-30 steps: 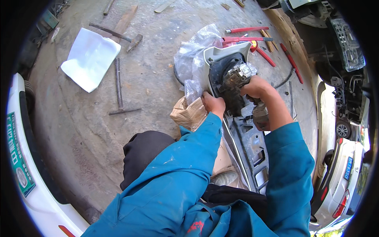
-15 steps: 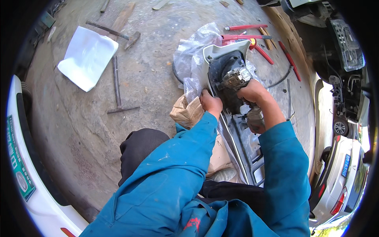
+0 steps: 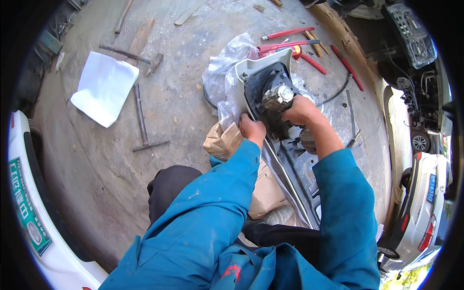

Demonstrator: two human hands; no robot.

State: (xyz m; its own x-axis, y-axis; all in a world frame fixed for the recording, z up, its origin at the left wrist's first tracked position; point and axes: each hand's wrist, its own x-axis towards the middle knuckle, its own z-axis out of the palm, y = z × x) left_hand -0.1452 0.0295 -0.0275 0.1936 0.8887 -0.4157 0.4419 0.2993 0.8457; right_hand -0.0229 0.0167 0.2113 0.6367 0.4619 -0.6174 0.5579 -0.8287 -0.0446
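A long vehicle body part lies lengthwise in front of me, dark inside with a pale, curved far end. My right hand is closed around the grip of a worn cordless power tool, whose head is over the black recess near the far end. The tool's tip is hidden. My left hand is closed on the part's left edge, its fingertips partly hidden. Beside that hand are crumpled brown cardboard and clear bubble wrap, which extends along and under the part.
Red-handled tools and wood strips lie beyond the part. To the left are a white sheet, a hammer and a T-shaped metal bar. White vehicles stand at the left and right.
The view has shifted slightly, so the floor objects sit differently in it. Both hands keep their holds. The power tool stays over the recess, its head turned a little.
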